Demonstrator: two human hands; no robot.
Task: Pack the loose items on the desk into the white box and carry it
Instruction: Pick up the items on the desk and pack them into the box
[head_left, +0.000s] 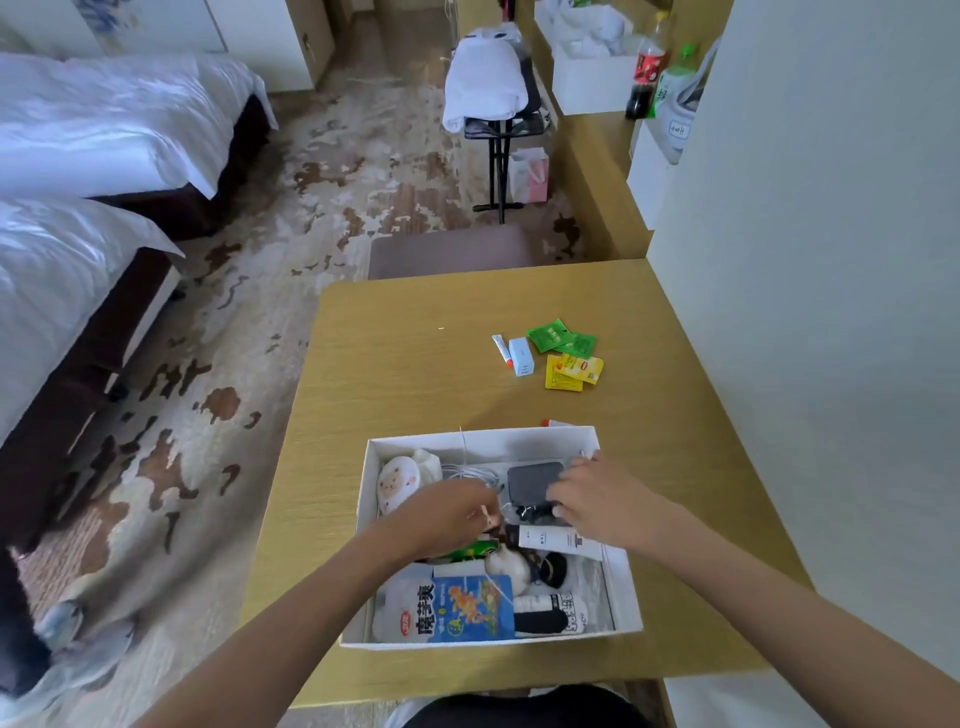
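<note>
Currently both in white box: left hand curled at cable, pinch unclear; right hand rests on grey pack. Loose packets lie past box's far wall, rightward, nearer right hand.

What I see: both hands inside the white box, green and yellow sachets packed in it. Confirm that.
Wrong about the sachets. The head view shows the green sachets and yellow sachets lying on the desk beyond the white box, not in it. The left hand and right hand are in the box.
</note>
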